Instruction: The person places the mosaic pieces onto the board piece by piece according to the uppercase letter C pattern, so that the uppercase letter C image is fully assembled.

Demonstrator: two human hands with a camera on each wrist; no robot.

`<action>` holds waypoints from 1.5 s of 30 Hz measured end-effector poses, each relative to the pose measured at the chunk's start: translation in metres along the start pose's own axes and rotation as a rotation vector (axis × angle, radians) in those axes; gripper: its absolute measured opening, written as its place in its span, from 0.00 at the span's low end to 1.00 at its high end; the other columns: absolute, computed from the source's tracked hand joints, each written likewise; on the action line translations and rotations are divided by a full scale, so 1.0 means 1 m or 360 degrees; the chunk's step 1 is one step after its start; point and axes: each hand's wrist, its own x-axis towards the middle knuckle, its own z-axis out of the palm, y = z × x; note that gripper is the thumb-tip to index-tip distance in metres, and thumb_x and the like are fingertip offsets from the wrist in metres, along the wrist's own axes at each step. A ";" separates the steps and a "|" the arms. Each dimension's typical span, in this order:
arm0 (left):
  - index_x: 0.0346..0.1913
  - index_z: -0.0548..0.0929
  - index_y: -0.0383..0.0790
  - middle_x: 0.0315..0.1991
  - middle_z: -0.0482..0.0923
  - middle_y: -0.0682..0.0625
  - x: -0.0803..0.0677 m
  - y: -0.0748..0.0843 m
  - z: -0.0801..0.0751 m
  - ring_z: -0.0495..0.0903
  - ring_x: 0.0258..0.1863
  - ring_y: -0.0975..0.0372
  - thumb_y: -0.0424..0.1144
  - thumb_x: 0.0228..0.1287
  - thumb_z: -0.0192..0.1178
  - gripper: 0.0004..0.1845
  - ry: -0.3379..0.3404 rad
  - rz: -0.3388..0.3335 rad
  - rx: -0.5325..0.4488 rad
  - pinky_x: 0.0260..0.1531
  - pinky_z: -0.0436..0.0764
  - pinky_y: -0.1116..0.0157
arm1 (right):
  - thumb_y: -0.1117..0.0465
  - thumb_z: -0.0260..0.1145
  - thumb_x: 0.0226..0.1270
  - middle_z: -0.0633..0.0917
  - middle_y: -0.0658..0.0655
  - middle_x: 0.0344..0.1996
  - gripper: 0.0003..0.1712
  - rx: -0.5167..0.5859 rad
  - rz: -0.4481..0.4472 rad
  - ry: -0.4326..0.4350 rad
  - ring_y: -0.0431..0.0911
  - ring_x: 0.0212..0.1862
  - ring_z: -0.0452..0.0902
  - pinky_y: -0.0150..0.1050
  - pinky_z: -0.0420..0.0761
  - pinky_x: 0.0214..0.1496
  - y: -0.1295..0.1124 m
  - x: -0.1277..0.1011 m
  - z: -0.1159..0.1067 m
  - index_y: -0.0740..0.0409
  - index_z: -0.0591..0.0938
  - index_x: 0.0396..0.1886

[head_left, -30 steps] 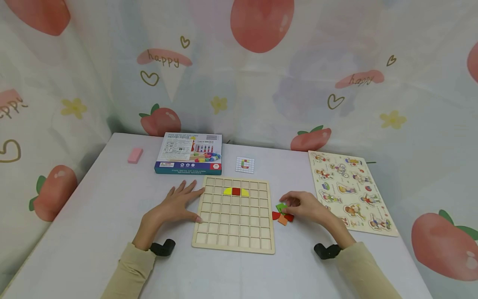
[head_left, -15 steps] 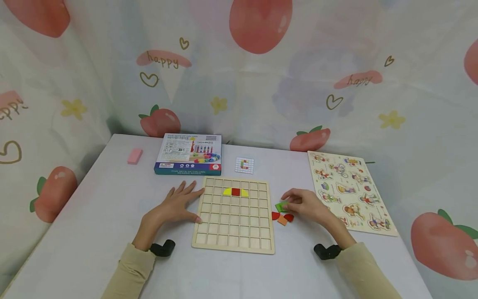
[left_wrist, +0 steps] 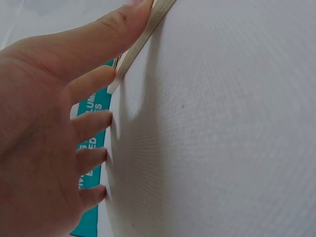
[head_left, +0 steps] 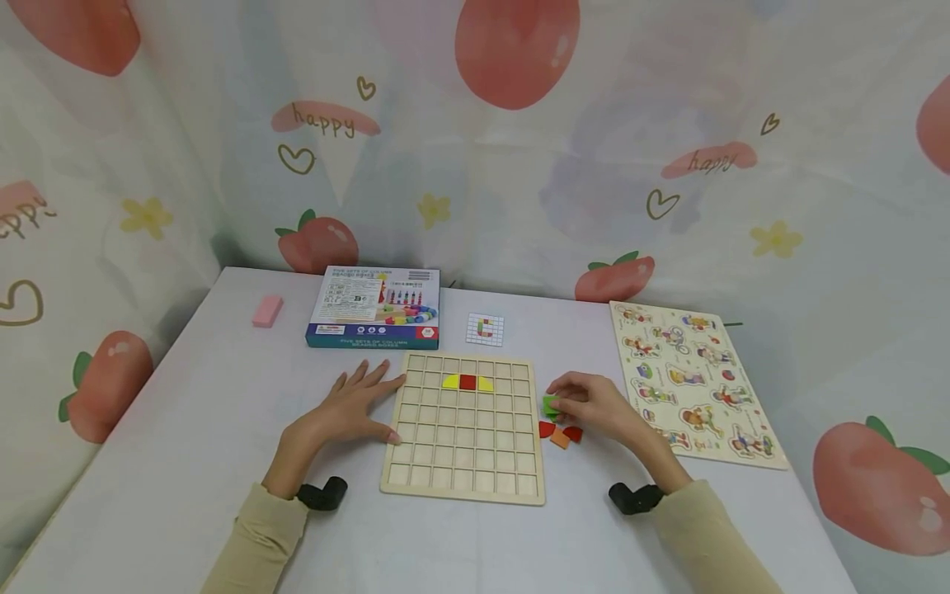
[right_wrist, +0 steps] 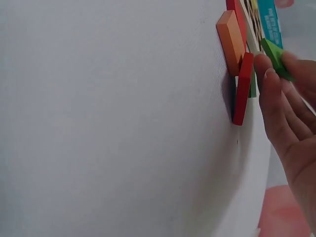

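Note:
A wooden grid board [head_left: 463,478] lies mid-table, with a red square tile [head_left: 467,382] between two yellow curved tiles [head_left: 450,382] in its upper part. My left hand [head_left: 349,412] is spread along the board's left side, its thumb [left_wrist: 131,22] on the rim and forefinger at the edge. Off the right side, my right hand [head_left: 594,404] pinches a green tile [right_wrist: 276,58] between thumb and fingers, tilted above the table. Just beneath are an orange tile [head_left: 560,439], two red curved tiles [head_left: 546,429] and another green piece [right_wrist: 253,88], partly hidden.
A small printed pattern card [head_left: 486,329] lies behind the board. The bead-set box [head_left: 371,308] is at the back left, with a pink block [head_left: 268,311] farther left. A wooden picture puzzle [head_left: 693,375] stands close to the right forearm. Curtains enclose the table.
My right hand has picked up a green tile from the loose pieces and moved slightly left, closer to the board's edge. The left hand keeps its place.

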 end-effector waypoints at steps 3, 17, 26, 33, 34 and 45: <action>0.80 0.65 0.49 0.83 0.48 0.39 0.000 0.000 0.000 0.38 0.82 0.37 0.59 0.50 0.77 0.54 -0.0001 -0.0002 0.0000 0.78 0.38 0.33 | 0.65 0.70 0.70 0.88 0.60 0.38 0.13 0.0042 0.0026 -0.0009 0.48 0.35 0.86 0.38 0.89 0.37 -0.004 0.003 0.004 0.65 0.83 0.51; 0.80 0.64 0.49 0.84 0.49 0.40 0.001 -0.002 0.001 0.37 0.82 0.36 0.60 0.51 0.77 0.54 -0.0013 0.0008 -0.0017 0.78 0.37 0.33 | 0.64 0.71 0.69 0.89 0.54 0.41 0.12 -0.0128 -0.0127 -0.0002 0.45 0.42 0.85 0.30 0.85 0.45 -0.023 0.015 0.022 0.58 0.86 0.51; 0.80 0.64 0.49 0.83 0.49 0.41 0.002 -0.002 0.001 0.39 0.82 0.37 0.59 0.50 0.78 0.55 -0.0016 -0.0002 -0.0022 0.77 0.36 0.32 | 0.64 0.71 0.68 0.89 0.53 0.44 0.18 -0.0099 -0.0120 -0.0065 0.44 0.44 0.84 0.32 0.85 0.49 -0.032 0.025 0.033 0.57 0.86 0.57; 0.80 0.63 0.49 0.84 0.49 0.42 0.003 -0.002 0.002 0.39 0.83 0.38 0.60 0.51 0.77 0.55 -0.0018 -0.0001 -0.0018 0.77 0.36 0.33 | 0.65 0.73 0.66 0.89 0.54 0.44 0.20 -0.0092 -0.0111 -0.0070 0.44 0.43 0.85 0.32 0.85 0.48 -0.040 0.030 0.041 0.58 0.87 0.57; 0.80 0.63 0.50 0.84 0.49 0.42 0.003 -0.002 0.002 0.39 0.83 0.38 0.60 0.51 0.77 0.55 -0.0020 -0.0002 -0.0017 0.77 0.36 0.33 | 0.65 0.73 0.65 0.89 0.54 0.43 0.20 -0.0095 -0.0110 -0.0076 0.44 0.42 0.84 0.32 0.85 0.48 -0.042 0.031 0.042 0.59 0.87 0.57; 0.80 0.64 0.50 0.84 0.49 0.42 0.001 0.000 0.000 0.39 0.83 0.39 0.59 0.51 0.77 0.54 -0.0020 -0.0014 -0.0010 0.78 0.36 0.33 | 0.60 0.76 0.64 0.87 0.50 0.38 0.19 -0.0169 -0.0133 -0.0074 0.43 0.40 0.81 0.33 0.84 0.47 -0.051 0.040 0.052 0.56 0.88 0.54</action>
